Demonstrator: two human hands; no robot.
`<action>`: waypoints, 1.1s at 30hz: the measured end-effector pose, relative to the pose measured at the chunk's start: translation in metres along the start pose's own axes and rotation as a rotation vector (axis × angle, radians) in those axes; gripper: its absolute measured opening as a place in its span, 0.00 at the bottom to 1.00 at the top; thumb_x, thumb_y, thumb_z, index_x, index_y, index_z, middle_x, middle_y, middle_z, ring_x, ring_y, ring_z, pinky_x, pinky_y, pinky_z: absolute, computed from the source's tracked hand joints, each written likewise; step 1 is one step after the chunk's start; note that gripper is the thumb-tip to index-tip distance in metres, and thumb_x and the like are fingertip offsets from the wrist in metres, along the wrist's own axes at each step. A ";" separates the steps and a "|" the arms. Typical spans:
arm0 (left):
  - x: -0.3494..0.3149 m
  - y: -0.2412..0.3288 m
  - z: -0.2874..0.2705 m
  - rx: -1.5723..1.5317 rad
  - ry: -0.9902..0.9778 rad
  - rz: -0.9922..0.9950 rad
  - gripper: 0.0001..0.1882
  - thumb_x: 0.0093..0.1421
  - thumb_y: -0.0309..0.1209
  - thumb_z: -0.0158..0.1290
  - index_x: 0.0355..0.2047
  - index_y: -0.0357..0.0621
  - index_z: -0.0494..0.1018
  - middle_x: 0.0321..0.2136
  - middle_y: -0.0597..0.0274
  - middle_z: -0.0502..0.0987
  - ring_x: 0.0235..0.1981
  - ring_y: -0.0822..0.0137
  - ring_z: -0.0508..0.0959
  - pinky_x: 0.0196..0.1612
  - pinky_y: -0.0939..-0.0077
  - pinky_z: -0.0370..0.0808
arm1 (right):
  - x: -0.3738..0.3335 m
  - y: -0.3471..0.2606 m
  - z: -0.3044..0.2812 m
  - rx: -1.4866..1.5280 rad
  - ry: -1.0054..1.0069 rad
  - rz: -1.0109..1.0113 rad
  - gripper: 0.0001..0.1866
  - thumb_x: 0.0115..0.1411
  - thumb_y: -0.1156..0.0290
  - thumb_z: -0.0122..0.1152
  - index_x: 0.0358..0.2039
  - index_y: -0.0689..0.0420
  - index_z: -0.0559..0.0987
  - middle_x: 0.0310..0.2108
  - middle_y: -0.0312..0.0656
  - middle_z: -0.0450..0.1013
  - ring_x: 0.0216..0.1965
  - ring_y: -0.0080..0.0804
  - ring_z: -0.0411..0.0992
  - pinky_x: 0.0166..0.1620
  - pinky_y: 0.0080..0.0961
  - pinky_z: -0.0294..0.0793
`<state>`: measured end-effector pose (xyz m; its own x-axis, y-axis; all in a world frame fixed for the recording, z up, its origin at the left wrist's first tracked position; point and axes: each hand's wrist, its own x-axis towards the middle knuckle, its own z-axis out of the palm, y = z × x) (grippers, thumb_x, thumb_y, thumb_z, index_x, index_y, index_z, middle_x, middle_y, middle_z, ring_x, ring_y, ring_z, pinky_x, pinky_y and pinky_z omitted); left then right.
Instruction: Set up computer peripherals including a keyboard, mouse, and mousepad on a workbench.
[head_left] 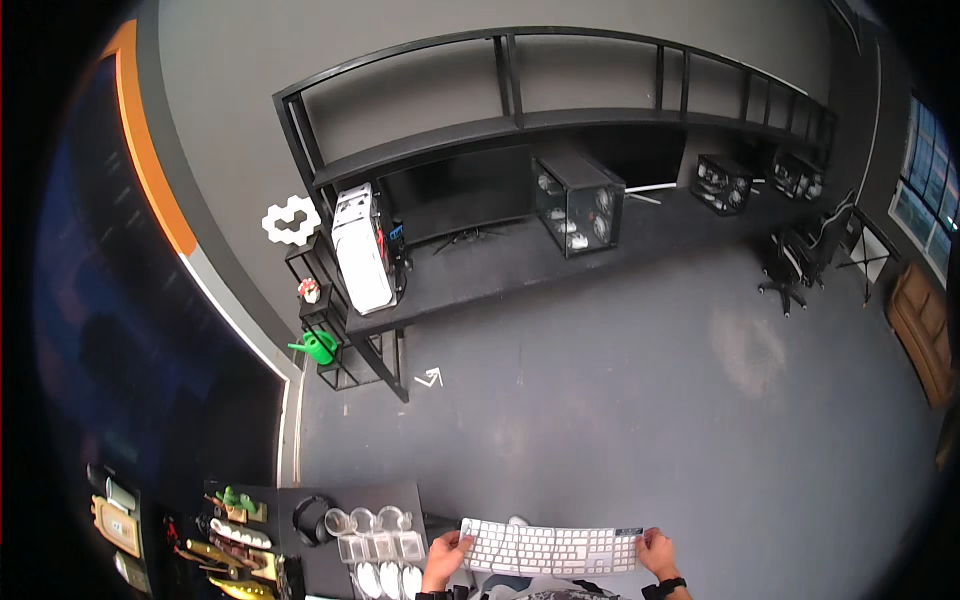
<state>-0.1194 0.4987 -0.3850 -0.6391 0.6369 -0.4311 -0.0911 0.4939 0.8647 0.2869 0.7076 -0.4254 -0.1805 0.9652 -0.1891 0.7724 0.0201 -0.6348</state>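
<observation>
I hold a white keyboard (pixel 553 549) flat in front of me, one hand at each short end. My left hand (pixel 445 556) grips its left end — thumb on top near the corner keys, the rest of the fingers curled under the edge. My right hand (pixel 657 553) clasps the right end the same way, thumb lying over the top edge, fingers out of sight beneath; a dark watch (pixel 668 586) sits on that wrist. The keyboard lies level, its long side running left to right, hanging over the grey floor (pixel 620 410).

Just left of the keyboard stands a small dark table (pixel 400 495). On it, nearest the keyboard, are clear plastic cups and trays (pixel 378 535) with a row of white rounded pieces below them, and further left a pair of black headphones (pixel 312 520). Left again of the table are yellow and green tools — too small to tell apart.

Well beyond the keyboard, across the floor, a long black desk with a shelf frame (pixel 520 130) curves along the wall. A white computer case (pixel 362 248) stands at its left end, a dark monitor (pixel 460 195) beside that, and a glass-sided black case (pixel 580 205) further right. A green watering can (pixel 318 347) sits on a low rack under the white case. Black office chairs (pixel 800 265) stand far off to the right.
</observation>
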 end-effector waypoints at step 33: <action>0.243 0.173 -0.023 0.290 0.391 -0.048 0.27 0.57 0.46 0.57 0.43 0.29 0.76 0.34 0.38 0.80 0.39 0.50 0.82 0.42 0.63 0.76 | 0.375 -0.227 0.079 0.108 -0.234 -0.329 0.11 0.58 0.66 0.60 0.32 0.62 0.77 0.25 0.52 0.78 0.29 0.51 0.78 0.35 0.42 0.77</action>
<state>-0.3078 0.7255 -0.3344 -0.8837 0.3666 -0.2911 0.0539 0.6974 0.7147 -0.0036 1.0443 -0.4114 -0.5499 0.8265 -0.1202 0.5842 0.2778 -0.7626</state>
